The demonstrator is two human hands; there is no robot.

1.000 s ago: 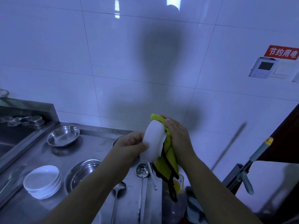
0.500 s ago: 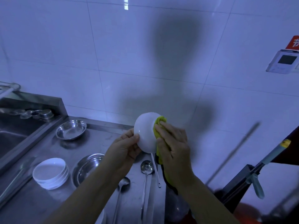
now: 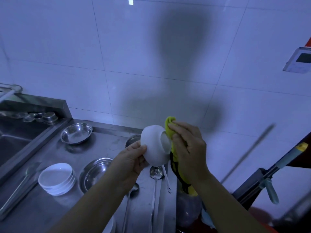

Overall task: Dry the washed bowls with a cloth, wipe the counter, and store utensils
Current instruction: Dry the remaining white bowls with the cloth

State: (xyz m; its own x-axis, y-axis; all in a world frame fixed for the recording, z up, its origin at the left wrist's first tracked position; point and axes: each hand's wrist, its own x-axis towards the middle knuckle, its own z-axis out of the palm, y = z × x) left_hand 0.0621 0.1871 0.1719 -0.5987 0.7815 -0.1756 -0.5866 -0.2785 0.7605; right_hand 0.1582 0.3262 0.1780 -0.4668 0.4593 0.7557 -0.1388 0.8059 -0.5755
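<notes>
drying is the step in hand: the left hand [image 3: 133, 161] holds a white bowl [image 3: 154, 145] on its side above the steel bench [image 3: 107, 145], grip pinching its rim, foot ring turned to the right hand [image 3: 188, 145], whose flat fingers press a yellow cloth [image 3: 170, 126] to that base. next likely calls for rotating the bowl, then setting it by the stacked white bowls [image 3: 56, 178]

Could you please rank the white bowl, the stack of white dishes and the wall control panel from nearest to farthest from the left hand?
1. White bowl: held in the left hand.
2. Stack of white dishes: counter, left.
3. Wall control panel: upper right wall.
</notes>
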